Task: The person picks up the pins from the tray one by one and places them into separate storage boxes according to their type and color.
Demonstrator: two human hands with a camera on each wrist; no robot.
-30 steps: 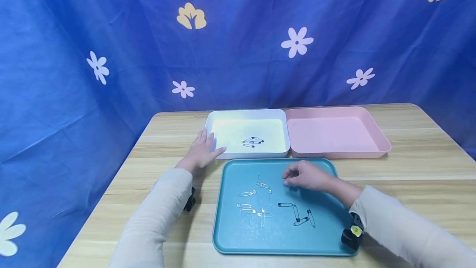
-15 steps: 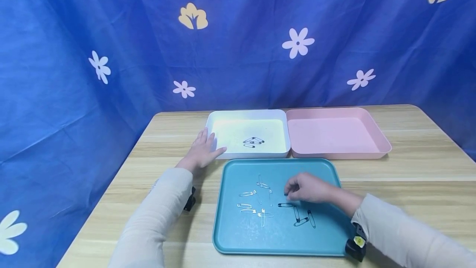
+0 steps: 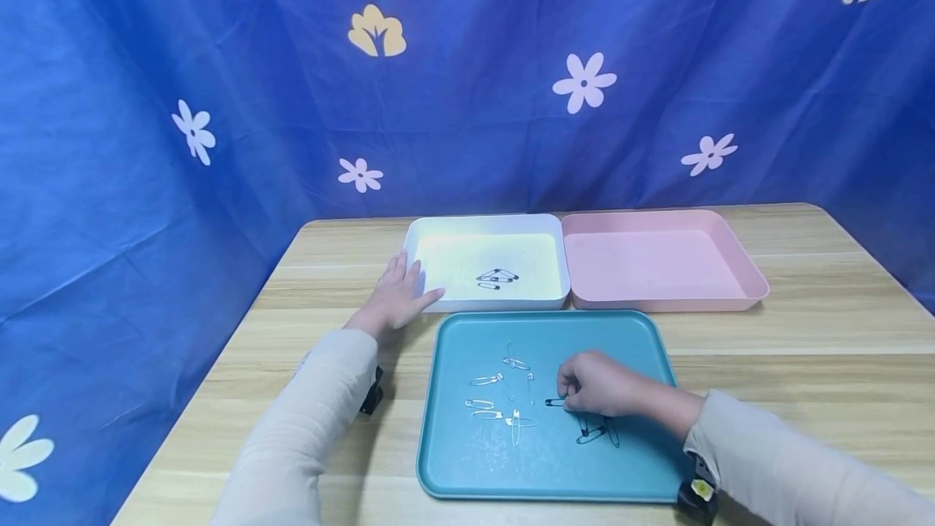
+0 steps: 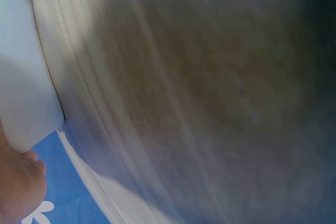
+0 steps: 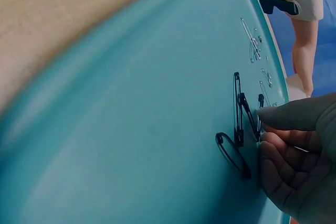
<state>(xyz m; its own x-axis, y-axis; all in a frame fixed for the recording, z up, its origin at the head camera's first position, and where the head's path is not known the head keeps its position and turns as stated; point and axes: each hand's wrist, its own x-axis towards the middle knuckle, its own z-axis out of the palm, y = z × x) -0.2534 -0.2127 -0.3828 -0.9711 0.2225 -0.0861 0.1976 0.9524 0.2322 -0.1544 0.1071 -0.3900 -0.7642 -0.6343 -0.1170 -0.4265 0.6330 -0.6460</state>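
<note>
My right hand (image 3: 602,382) is over the teal tray (image 3: 475,473), its thumb and curled forefinger pinching a black safety pin (image 3: 553,402). In the right wrist view that safety pin (image 5: 261,99) stands at the thumb tip, partly covered. Other black safety pins (image 3: 591,434) lie just below the hand, one partly hidden by it. Silver safety pins (image 3: 484,414) are spread over the tray's left half. With fingers spread, my left hand (image 3: 394,297) rests against the left side of the white tray (image 3: 431,305), where several black safety pins (image 3: 498,276) lie.
A pink tray (image 3: 665,303) stands right beside the white one, both behind the teal tray. All three are on a wooden table (image 3: 818,339). A blue flowered cloth (image 3: 467,120) hangs behind the table.
My right hand has come down and toward me across the teal tray, onto a black safety pin. The left hand has stayed at the white tray.
</note>
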